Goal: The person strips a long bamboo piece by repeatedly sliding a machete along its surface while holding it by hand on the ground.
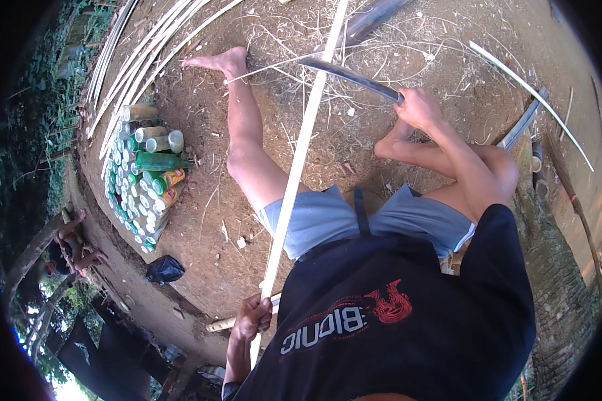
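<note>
A long, pale, split-wood strip [298,167], likely bamboo, runs from beside my torso away past the top edge. My left hand [253,317] is closed round its near end, next to my left side. In my right hand [418,108] is a long knife [354,78] with a dark, slightly curved blade, gripped at its handle, which the fingers mostly hide. The blade points left and crosses the strip near its far part; whether its edge bites into the wood I cannot tell.
Thin shavings [408,60] litter the dirt around the strip. Several pale strips [147,60] lie at far left, above a heap of glass bottles and jars [140,174]. A black plastic bag [165,269] lies nearer. A tree trunk [548,254] stands right; another person [73,247] sits far left.
</note>
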A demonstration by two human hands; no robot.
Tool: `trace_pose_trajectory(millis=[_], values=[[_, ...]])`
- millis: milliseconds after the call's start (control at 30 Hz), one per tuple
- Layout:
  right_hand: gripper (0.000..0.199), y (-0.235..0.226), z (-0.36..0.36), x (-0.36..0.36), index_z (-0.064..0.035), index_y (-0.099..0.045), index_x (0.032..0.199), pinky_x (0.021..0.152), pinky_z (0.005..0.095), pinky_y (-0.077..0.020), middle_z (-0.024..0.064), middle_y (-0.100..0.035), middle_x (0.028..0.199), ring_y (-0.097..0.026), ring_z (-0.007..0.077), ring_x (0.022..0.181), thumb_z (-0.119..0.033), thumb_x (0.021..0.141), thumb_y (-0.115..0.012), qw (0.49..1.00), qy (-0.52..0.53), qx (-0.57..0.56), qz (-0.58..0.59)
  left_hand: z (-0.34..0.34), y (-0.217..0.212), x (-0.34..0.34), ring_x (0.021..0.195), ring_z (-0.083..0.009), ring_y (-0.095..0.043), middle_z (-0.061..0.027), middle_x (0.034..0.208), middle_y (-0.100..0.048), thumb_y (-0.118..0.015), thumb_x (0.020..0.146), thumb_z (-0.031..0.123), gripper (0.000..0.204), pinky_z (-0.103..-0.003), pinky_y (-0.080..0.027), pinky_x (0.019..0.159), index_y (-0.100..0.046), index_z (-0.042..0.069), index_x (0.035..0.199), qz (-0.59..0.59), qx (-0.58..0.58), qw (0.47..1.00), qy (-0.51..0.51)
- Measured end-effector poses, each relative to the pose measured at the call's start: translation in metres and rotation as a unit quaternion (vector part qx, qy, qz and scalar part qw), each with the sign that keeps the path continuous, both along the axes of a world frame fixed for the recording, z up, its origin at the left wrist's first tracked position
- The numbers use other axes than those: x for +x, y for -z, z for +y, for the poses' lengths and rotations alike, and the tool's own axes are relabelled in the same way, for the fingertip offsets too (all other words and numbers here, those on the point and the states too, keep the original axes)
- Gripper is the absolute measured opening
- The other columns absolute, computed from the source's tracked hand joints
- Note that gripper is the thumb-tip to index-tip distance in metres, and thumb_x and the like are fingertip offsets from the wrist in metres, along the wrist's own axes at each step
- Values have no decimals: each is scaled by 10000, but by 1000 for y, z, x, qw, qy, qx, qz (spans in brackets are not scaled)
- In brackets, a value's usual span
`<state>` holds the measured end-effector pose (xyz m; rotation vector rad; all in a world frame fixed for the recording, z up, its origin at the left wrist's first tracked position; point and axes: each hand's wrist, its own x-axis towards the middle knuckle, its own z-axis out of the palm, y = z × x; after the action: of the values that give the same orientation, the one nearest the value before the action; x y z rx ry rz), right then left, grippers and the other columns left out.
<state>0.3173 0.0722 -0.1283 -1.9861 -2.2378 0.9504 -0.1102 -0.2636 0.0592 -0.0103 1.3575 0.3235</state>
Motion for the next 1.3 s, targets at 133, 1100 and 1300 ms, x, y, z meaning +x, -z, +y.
trace_pose_trajectory(millis=[133, 1100, 1300], values=[[185, -8, -4, -17, -83, -681, 968, 811, 558, -516, 136, -670, 671, -664, 312, 601, -195, 844, -601, 995, -95, -26, -16, 0, -11, -12, 423, -47, -302, 60, 551, -350, -606, 960, 381, 351, -228, -231, 389, -508, 87, 796, 6, -8, 1000, 8], [224, 102, 178, 17, -61, -686, 934, 753, 476, -534, 193, -699, 874, -684, 364, 824, -257, 837, -638, 996, 58, -19, -63, -15, 70, -51, 695, -116, -584, -21, 737, -616, -524, 994, 280, 251, -258, -462, 626, -614, 46, 989, 101, 19, 993, 62], [218, 125, 162, 5, -48, -661, 859, 736, 447, -537, 196, -687, 791, -690, 329, 768, -263, 826, -650, 990, 111, -87, -32, 85, 100, -8, 917, -261, -635, -167, 1080, -643, -457, 1021, 185, 284, -387, -502, 828, -606, -14, 1159, 520, 107, 794, 298]])
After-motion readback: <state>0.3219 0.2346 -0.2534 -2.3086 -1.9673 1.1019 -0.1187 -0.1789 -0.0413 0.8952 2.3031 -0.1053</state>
